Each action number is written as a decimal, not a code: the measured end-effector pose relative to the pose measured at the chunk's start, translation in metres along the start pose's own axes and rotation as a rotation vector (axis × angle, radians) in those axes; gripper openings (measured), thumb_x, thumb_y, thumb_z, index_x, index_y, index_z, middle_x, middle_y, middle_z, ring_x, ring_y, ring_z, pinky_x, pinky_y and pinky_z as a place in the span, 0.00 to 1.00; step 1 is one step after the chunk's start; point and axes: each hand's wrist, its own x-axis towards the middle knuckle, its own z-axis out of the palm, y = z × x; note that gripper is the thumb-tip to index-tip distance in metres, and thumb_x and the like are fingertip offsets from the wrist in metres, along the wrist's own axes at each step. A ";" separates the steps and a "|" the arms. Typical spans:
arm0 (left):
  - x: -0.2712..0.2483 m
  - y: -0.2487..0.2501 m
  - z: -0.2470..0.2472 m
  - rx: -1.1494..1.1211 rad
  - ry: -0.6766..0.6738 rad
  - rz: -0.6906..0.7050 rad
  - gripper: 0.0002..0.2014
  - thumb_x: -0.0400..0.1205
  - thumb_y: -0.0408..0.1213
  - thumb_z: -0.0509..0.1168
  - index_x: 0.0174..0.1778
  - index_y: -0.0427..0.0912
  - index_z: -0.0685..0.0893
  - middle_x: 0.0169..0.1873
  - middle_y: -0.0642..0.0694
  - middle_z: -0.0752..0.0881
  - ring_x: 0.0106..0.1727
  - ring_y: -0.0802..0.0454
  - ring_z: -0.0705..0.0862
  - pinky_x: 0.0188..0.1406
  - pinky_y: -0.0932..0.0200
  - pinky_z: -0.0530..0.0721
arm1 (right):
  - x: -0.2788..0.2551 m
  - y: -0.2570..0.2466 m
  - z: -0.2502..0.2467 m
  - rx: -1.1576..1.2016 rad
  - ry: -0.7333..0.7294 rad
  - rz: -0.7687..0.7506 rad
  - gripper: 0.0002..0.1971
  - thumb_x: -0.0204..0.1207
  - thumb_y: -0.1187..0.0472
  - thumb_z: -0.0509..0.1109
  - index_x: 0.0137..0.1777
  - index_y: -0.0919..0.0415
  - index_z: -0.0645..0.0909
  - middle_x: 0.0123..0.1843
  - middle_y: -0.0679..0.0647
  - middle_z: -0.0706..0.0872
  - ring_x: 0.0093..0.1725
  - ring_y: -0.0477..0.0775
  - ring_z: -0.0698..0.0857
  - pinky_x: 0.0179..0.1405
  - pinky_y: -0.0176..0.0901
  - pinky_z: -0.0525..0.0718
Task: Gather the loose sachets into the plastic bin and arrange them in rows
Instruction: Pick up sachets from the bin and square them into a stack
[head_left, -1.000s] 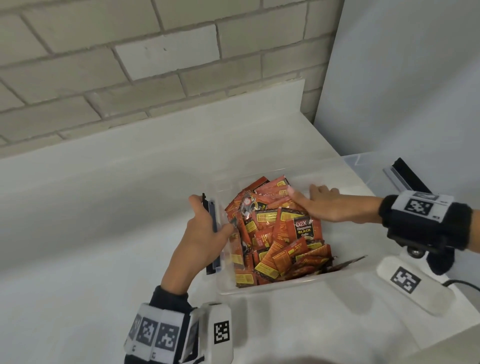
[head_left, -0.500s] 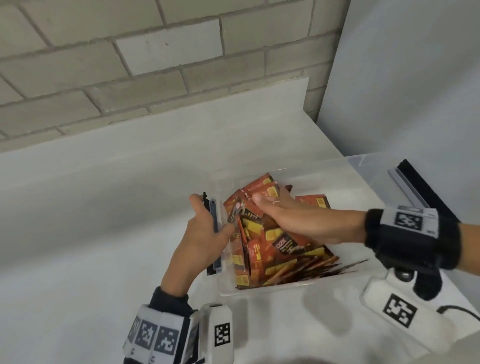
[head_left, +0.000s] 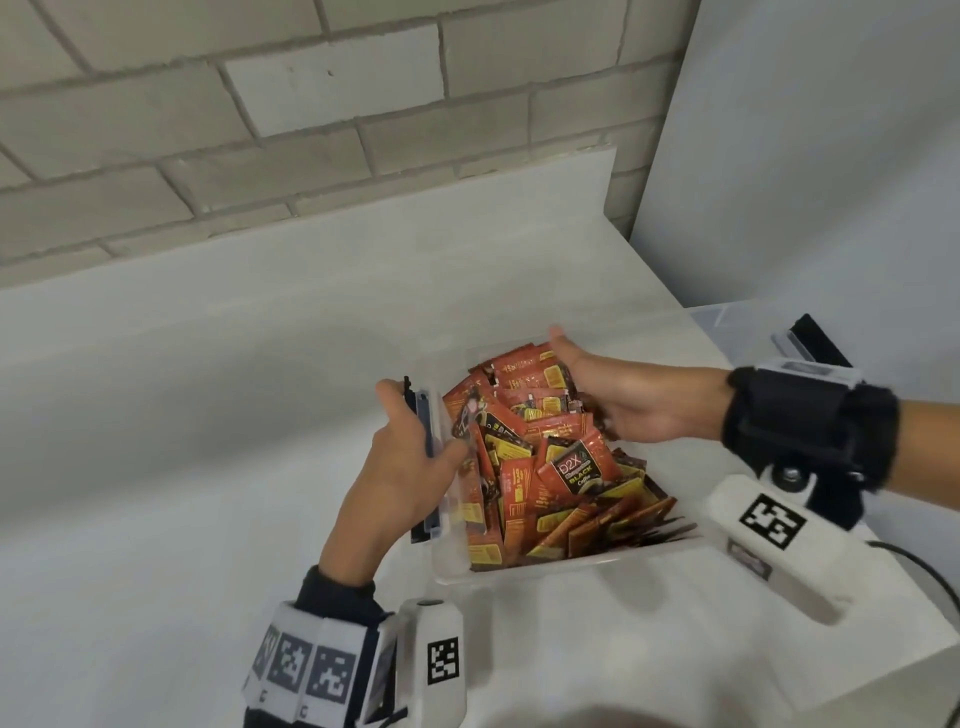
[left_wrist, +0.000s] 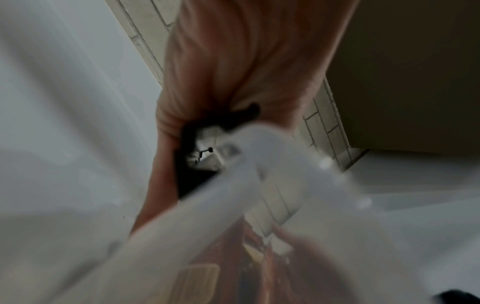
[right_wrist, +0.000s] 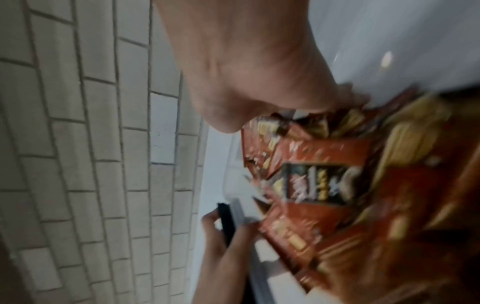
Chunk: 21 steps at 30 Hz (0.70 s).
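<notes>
A clear plastic bin (head_left: 519, 569) stands on the white table, full of orange-red sachets (head_left: 571, 467) that lie jumbled, some on edge. My left hand (head_left: 410, 457) grips the bin's left rim at its dark latch; the left wrist view shows that hand (left_wrist: 233, 82) curled round the blurred rim (left_wrist: 207, 205). My right hand (head_left: 623, 405) is inside the bin at its far right side, thumb up, fingers buried in the pile, holding a bunch of sachets. In the right wrist view the right hand (right_wrist: 246, 72) clasps sachets (right_wrist: 324, 181) between thumb and fingers.
The white table (head_left: 208, 467) runs back to a brick wall (head_left: 311, 130). A grey panel (head_left: 805, 156) closes the right side. A second clear container with a black part (head_left: 821, 343) sits behind my right wrist. The table's right edge is close.
My right hand swept left across the pile, then drew back to the far right corner and turned on edge. Sachets shifted with it. The left hand kept its grip on the rim.
</notes>
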 end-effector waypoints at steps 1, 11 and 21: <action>0.000 0.001 0.000 -0.004 0.001 0.000 0.22 0.83 0.38 0.65 0.57 0.48 0.54 0.39 0.55 0.77 0.34 0.58 0.81 0.24 0.70 0.77 | 0.000 -0.006 0.006 0.014 -0.047 -0.018 0.45 0.73 0.23 0.42 0.81 0.53 0.66 0.80 0.55 0.71 0.79 0.56 0.69 0.79 0.59 0.66; -0.002 0.001 0.002 -0.034 0.021 0.009 0.20 0.84 0.36 0.63 0.58 0.46 0.55 0.38 0.54 0.78 0.33 0.58 0.80 0.21 0.71 0.75 | -0.072 0.016 -0.016 -0.216 0.092 0.287 0.48 0.69 0.22 0.41 0.85 0.49 0.42 0.87 0.59 0.46 0.85 0.66 0.48 0.81 0.68 0.50; -0.002 0.002 0.005 -0.021 0.006 0.025 0.18 0.84 0.36 0.61 0.56 0.46 0.55 0.40 0.40 0.84 0.35 0.51 0.85 0.27 0.61 0.83 | -0.069 0.030 0.027 0.112 -0.299 0.144 0.40 0.72 0.25 0.42 0.69 0.50 0.78 0.60 0.50 0.89 0.52 0.49 0.90 0.52 0.42 0.87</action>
